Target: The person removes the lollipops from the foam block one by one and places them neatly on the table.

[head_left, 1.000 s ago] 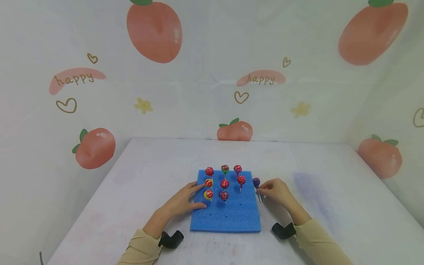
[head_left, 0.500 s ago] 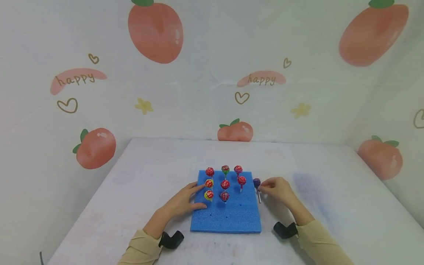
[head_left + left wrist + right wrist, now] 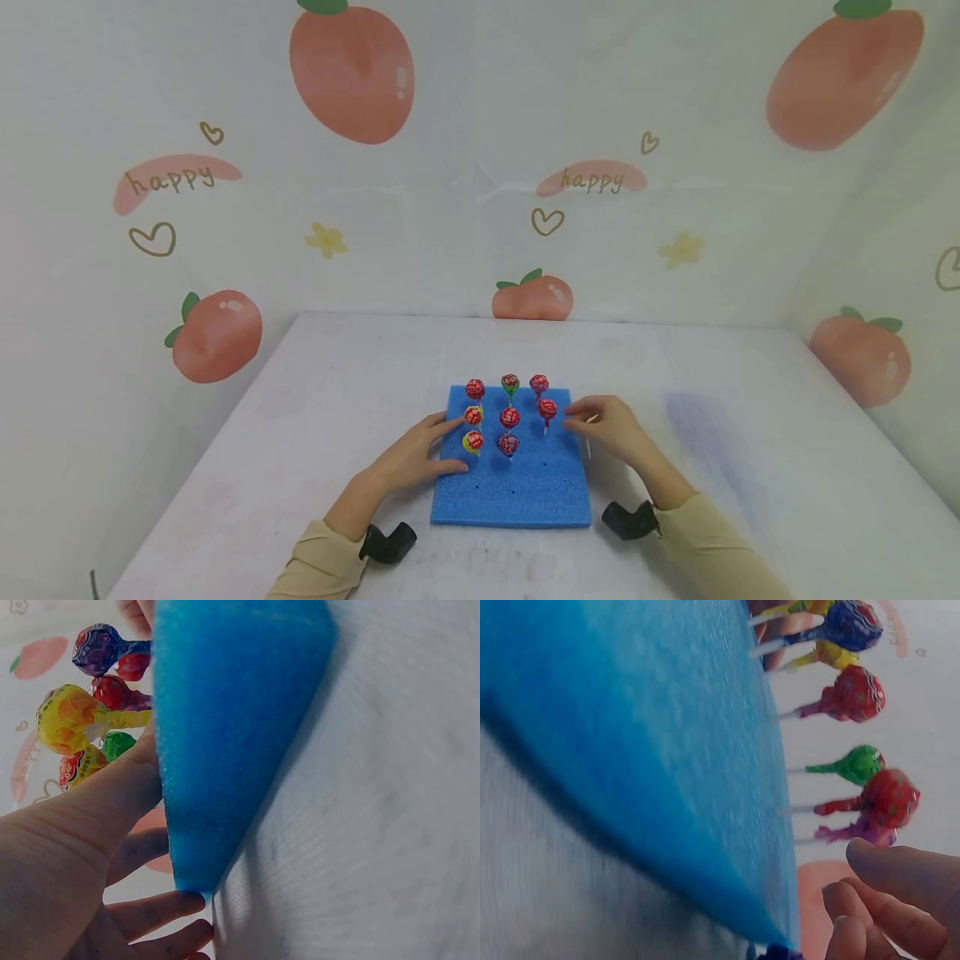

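Observation:
My left hand [image 3: 412, 450] lies along the left edge of a blue foam board [image 3: 517, 500], thumb and fingers spread. The left wrist view shows its fingers touching the foam board [image 3: 232, 712]. Several wrapped lollipops stand upright in the board by their sticks. My right hand [image 3: 611, 429] hovers over the board's right edge, thumb and fingers apart with nothing between them. Nearest to it is a red lollipop [image 3: 547, 408], also a red lollipop [image 3: 891, 799] in the right wrist view. A purple lollipop [image 3: 780, 953] lies beside the board, mostly hidden by the right hand in the head view.
Small holes dot the front half of the board, such as this hole [image 3: 513, 492]. A white cloth-covered table [image 3: 360, 358] surrounds the board. Behind stands a white fruit-printed backdrop [image 3: 435, 217]. Each wrist carries a black device, such as the right device [image 3: 628, 521].
My right hand has left the purple lollipop's stick and moved left over the board's edge, close to the red lollipop. The left hand and the standing lollipops have stayed put.

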### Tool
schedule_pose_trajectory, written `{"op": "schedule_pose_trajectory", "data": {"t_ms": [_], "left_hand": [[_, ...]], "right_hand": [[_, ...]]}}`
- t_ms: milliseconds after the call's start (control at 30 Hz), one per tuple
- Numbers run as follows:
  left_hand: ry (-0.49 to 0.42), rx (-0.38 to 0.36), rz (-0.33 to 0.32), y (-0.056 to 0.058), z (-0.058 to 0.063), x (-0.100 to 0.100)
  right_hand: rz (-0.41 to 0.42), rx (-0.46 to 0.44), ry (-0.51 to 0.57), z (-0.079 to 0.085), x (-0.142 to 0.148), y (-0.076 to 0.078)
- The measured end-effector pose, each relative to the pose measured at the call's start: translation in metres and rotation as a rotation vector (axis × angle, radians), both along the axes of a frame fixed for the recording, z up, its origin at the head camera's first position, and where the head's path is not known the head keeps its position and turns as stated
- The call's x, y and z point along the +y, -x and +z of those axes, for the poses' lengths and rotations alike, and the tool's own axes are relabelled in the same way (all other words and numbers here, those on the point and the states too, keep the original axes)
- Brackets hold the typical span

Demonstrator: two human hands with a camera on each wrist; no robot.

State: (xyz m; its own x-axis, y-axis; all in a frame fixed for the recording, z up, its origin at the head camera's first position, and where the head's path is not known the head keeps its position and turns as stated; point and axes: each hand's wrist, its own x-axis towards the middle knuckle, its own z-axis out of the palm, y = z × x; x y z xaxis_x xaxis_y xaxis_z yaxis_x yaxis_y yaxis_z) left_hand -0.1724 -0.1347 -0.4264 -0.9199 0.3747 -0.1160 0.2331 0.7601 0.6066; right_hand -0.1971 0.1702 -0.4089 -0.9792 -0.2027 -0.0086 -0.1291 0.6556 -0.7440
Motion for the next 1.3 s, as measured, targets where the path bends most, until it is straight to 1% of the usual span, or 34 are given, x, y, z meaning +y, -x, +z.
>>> {"op": "schedule_pose_trajectory", "data": {"t_ms": [133,433,933,1167,1300], "left_hand": [[-0.001,-0.002,-0.002,0.000,0.001,0.000],[-0.006,-0.004,-0.007,0.000,0.001,0.000],[-0.008,-0.004,-0.004,0.000,0.001,0.000],[0.000,-0.003,0.001,0.001,-0.001,0.000],[0.000,0.001,0.000,0.001,-0.002,0.000]], "right_hand": [[0.023,-0.008,0.026,-0.001,-0.008,-0.001],[0.022,-0.017,0.014,-0.004,-0.020,-0.001],[0.025,-0.026,0.029,-0.007,-0.024,0.001],[0.019,-0.008,0.008,-0.007,-0.024,0.001],[0.021,0.003,-0.002,-0.004,-0.022,0.001]]}}
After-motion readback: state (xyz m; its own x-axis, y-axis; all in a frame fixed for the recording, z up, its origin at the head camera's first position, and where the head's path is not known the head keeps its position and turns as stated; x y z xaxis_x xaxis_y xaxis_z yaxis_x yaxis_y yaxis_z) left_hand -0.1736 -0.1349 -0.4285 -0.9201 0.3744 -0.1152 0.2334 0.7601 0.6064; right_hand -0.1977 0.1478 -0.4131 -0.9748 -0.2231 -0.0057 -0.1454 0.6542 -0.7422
